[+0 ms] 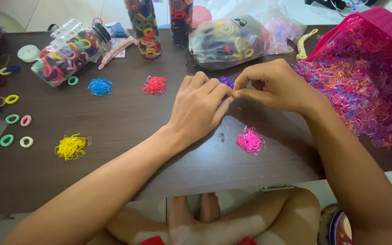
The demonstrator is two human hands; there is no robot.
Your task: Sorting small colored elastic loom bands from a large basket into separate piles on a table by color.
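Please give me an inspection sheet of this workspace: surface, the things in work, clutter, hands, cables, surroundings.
Surface: dark brown table, mostly covered.
Things in work: big mixed band heap spilling from a pink basket; sorted piles: blue pile, red pile, yellow pile, pink pile, purple pile partly hidden.
Clutter: lying jar of hair ties, two upright jars, clear bag, loose rings, tape roll.
Hands: left hand and right hand meet fingertip to fingertip; what they pinch is too small to tell.
Cables: dark cable at the top edge.
Surroundings: light floor, the person's crossed legs under the table.
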